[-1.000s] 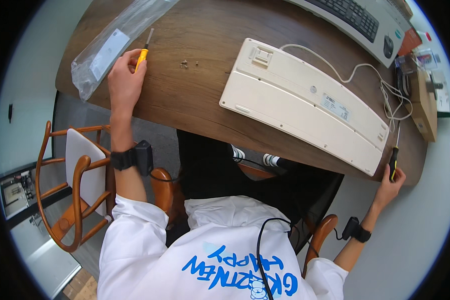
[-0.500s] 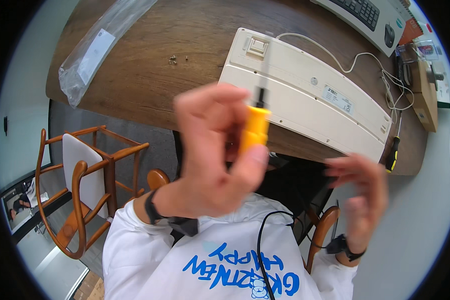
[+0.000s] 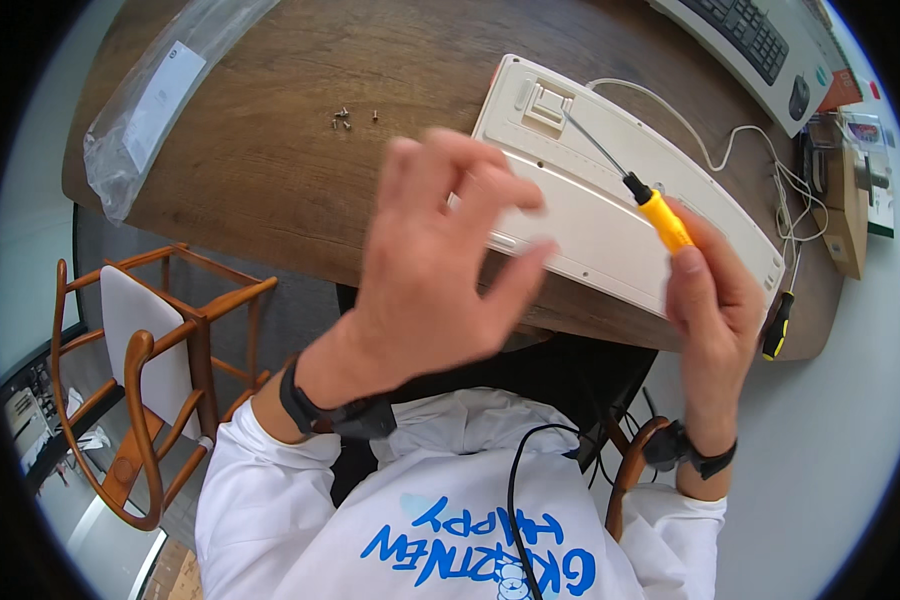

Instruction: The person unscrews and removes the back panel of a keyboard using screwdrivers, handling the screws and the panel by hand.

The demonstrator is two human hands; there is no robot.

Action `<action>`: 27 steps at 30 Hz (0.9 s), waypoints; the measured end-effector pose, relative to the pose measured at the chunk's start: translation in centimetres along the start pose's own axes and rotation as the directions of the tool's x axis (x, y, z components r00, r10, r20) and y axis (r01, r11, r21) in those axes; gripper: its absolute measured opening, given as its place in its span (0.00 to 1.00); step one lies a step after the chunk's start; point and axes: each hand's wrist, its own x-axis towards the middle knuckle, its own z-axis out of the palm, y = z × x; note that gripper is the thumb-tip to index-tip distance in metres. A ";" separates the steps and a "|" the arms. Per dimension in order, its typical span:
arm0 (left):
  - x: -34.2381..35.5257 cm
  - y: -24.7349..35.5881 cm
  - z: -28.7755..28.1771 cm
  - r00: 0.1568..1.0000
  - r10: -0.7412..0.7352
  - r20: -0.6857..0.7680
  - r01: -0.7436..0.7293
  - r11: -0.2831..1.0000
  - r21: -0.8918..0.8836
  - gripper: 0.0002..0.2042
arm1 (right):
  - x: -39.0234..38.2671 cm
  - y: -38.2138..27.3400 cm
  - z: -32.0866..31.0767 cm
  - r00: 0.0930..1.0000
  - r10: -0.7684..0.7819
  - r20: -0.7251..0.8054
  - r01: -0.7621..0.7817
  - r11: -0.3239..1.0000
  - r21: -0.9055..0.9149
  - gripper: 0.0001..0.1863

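Observation:
A yellow-handled screwdriver (image 3: 667,222) is gripped in my right hand (image 3: 715,300), its thin shaft slanting up and left over the keyboard. My left hand (image 3: 430,260) hangs empty above the table's near edge, its fingers apart and partly curled. Beneath both hands lies a cream keyboard (image 3: 560,235), underside up, with a folding foot at its far left corner and screw holes along its edges. The left hand hides part of its near left end; the right hand covers part of its label. Several small screws (image 3: 342,122) are scattered on the wood, left of the keyboard.
A clear plastic bag (image 3: 150,120) lies on the wooden table (image 3: 260,130) at the left. A second screwdriver (image 3: 778,328), black and yellow, rests by the right edge near a coiled white cable (image 3: 790,185). Boxes (image 3: 740,45) stand at the far right; a wooden chair (image 3: 160,370) is at the left.
The yellow screwdriver has passed from my left hand to my right hand. My left hand has opened, and my right hand has moved up over the keyboard.

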 end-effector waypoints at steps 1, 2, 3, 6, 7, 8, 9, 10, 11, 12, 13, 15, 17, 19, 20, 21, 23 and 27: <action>0.2 -1.1 0.1 1.000 -0.009 -0.003 0.009 1.000 0.000 0.20 | 0.6 -0.3 -0.6 0.993 -0.117 -0.024 0.110 0.977 -0.184 0.17; 0.5 -2.1 0.3 0.999 -0.011 -0.034 0.014 0.996 0.089 0.20 | 1.1 -1.1 -1.1 0.987 -0.161 0.003 0.155 0.947 -0.280 0.15; 0.6 -2.8 0.5 0.998 -0.010 -0.065 0.022 0.984 0.178 0.20 | 1.5 -2.0 -1.5 0.979 -0.201 0.031 0.198 0.907 -0.372 0.15; 0.2 -3.0 1.8 0.994 -0.102 -0.033 0.106 0.984 0.144 0.21 | 3.3 -2.4 -2.5 0.928 -0.341 0.149 0.371 0.819 -0.437 0.12; 0.1 -3.1 1.7 0.996 -0.093 -0.001 0.091 0.982 0.166 0.24 | 3.7 -2.9 -2.5 0.913 -0.366 0.183 0.408 0.789 -0.459 0.10; 0.2 -3.3 1.7 0.995 -0.099 0.003 0.097 0.982 0.160 0.24 | 4.2 -3.4 -2.6 0.894 -0.390 0.218 0.447 0.757 -0.477 0.09; 0.2 -3.5 1.7 0.996 -0.094 0.008 0.092 0.985 0.147 0.25 | 4.7 -4.0 -2.6 0.892 -0.360 0.273 0.451 0.739 -0.499 0.11; 0.3 -3.6 1.7 0.996 -0.087 0.014 0.084 0.988 0.132 0.26 | 5.0 -4.1 -2.5 0.882 -0.365 0.297 0.470 0.721 -0.509 0.12; 0.5 -3.6 1.8 0.996 -0.092 0.019 0.089 0.988 0.126 0.26 | 5.4 -4.2 -2.4 0.873 -0.369 0.320 0.487 0.703 -0.518 0.13; 0.5 -3.6 1.7 0.995 -0.092 0.028 0.088 0.988 0.124 0.26 | 5.8 -4.3 -2.3 0.861 -0.374 0.344 0.507 0.684 -0.525 0.13; 0.7 -3.6 1.7 0.995 -0.091 0.039 0.086 0.989 0.120 0.27 | 6.1 -4.7 -2.3 0.861 -0.355 0.364 0.505 0.680 -0.531 0.13; 0.9 -3.6 1.7 0.994 -0.093 0.049 0.087 0.990 0.109 0.27 | 6.4 -5.2 -2.0 0.865 -0.327 0.381 0.496 0.679 -0.541 0.13; 0.9 -3.8 1.7 0.994 -0.098 0.054 0.092 0.990 0.107 0.27 | 6.4 -5.3 -1.7 0.876 -0.304 0.374 0.474 0.686 -0.551 0.13; 0.9 -3.9 1.8 0.995 -0.093 0.047 0.088 0.991 0.099 0.28 | 6.4 -5.2 -1.5 0.879 -0.287 0.381 0.467 0.680 -0.565 0.13; 0.9 -3.9 1.8 0.994 -0.096 0.049 0.091 0.991 0.098 0.28 | 6.5 -5.2 -1.5 0.878 -0.282 0.386 0.467 0.676 -0.569 0.13; 0.9 -4.0 1.7 0.995 -0.088 0.051 0.082 0.991 0.104 0.28 | 6.6 -5.2 -1.5 0.878 -0.277 0.391 0.468 0.672 -0.574 0.13; 0.9 -4.1 1.7 0.995 -0.083 0.056 0.076 0.991 0.110 0.28 | 6.8 -5.1 -1.4 0.858 -0.282 0.429 0.499 0.653 -0.569 0.12; 0.8 -4.1 1.8 0.995 -0.085 0.051 0.079 0.990 0.119 0.28 | 7.3 -4.6 -0.9 0.823 -0.351 0.446 0.563 0.608 -0.560 0.10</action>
